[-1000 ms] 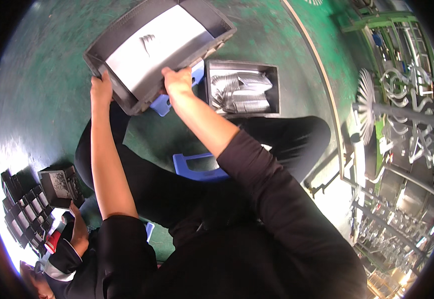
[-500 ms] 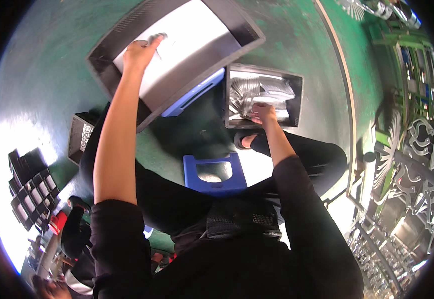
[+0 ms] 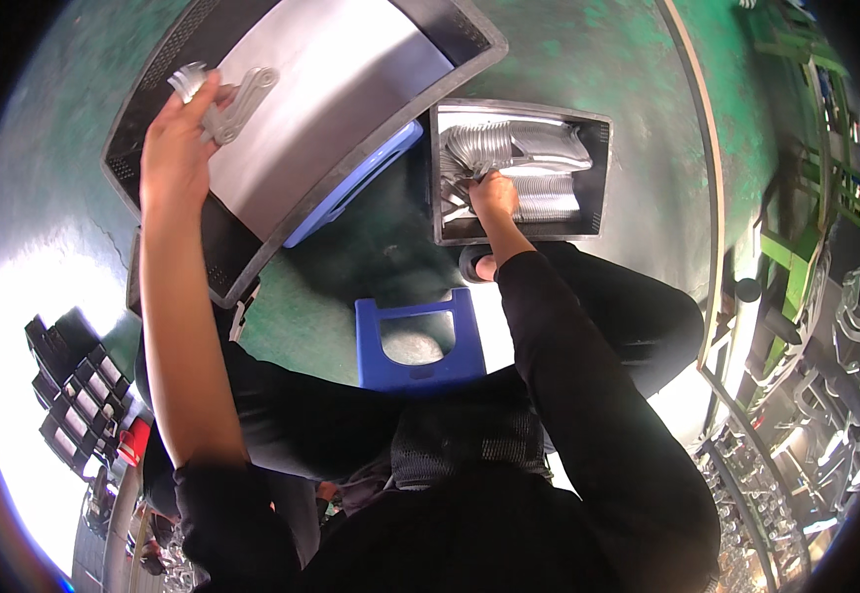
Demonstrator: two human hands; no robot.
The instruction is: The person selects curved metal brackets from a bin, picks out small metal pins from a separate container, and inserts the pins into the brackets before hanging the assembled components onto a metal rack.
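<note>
My left hand (image 3: 178, 148) is closed round several curved silvery metal brackets (image 3: 239, 107) with holes at their rounded ends. It holds them over the left rim of a large dark crate whose pale lining (image 3: 321, 89) shows. My right hand (image 3: 494, 195) reaches into a smaller dark crate (image 3: 600, 183), its fingers closed at the edge of the stacked metal parts (image 3: 544, 198). These parts lie in tight rows, with looser, fanned ones near my fingertips. The fingertips themselves are partly hidden.
A blue stool (image 3: 420, 374) stands between my legs, and another blue support (image 3: 351, 188) shows under the large crate. Small black bins (image 3: 76, 395) are stacked at the left. Green racks (image 3: 791, 257) and many metal parts (image 3: 746, 494) line the right side.
My left hand has moved left and nearer, lifting brackets from the lined crate's middle towards its left rim. My right hand has shifted slightly left and farther in the small crate.
</note>
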